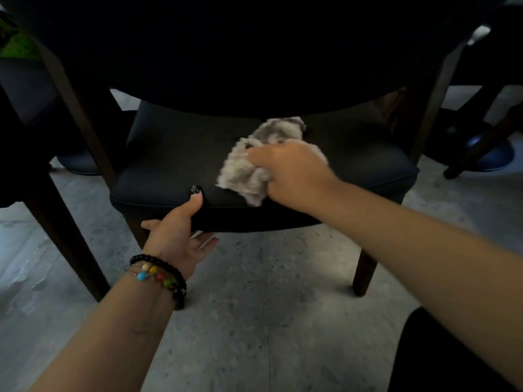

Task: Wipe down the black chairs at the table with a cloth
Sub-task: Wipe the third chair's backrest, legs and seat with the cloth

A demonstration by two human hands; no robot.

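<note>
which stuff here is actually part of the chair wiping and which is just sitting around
Part of the job:
- grey cloth, gripped by the right hand
- black chair seat under the cloth
- left hand, holding the seat's front edge

Just around:
- beaded bracelets on the left wrist
- blue round base on the floor, far right
- neighbouring chair leg at left

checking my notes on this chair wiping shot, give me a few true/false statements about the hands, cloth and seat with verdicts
1. The right hand holds the cloth on the seat. True.
2. The left hand is up on the backrest. False: it grips the seat's front edge, thumb on top.
3. The cloth is bright red. False: it is grey and fluffy.
4. The left wrist wears bracelets. True.
5. The cloth lies on the floor. False: it is on the seat.
</note>
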